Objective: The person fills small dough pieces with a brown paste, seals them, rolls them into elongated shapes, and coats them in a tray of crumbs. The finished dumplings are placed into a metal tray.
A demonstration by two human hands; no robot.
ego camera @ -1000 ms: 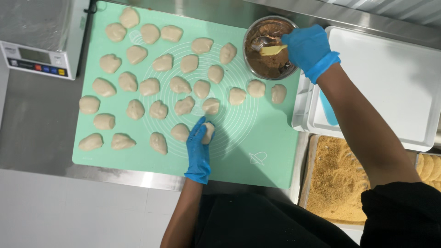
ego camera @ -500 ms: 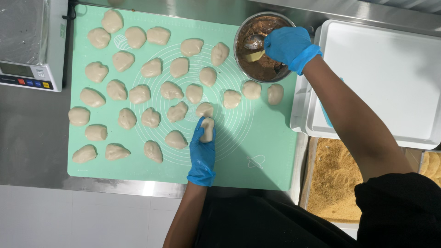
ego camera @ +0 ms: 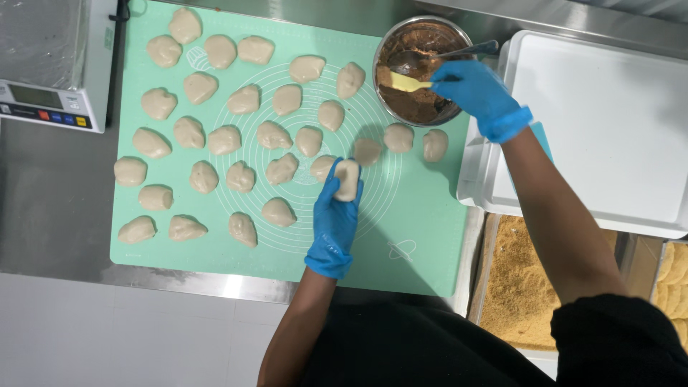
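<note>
My left hand [ego camera: 335,215], in a blue glove, holds a pale dough piece [ego camera: 347,179] above the mint green silicone mat [ego camera: 423,222]. Several more dough pieces [ego camera: 244,100] lie spread over the mat. My right hand [ego camera: 476,93], also gloved in blue, grips a small yellow spatula [ego camera: 408,82] whose blade is over the brown filling in a round metal bowl [ego camera: 419,68] at the mat's far right corner. A metal spoon [ego camera: 444,54] rests in the bowl.
A white tray [ego camera: 609,136] stands to the right of the bowl. Below it sits a pan of golden crumbs [ego camera: 512,287]. A digital scale [ego camera: 46,79] stands at the far left on the steel counter [ego camera: 50,208].
My left hand has lifted the dough piece off the mat and turned it upward. My right hand has drawn the spatula out toward the bowl's right side.
</note>
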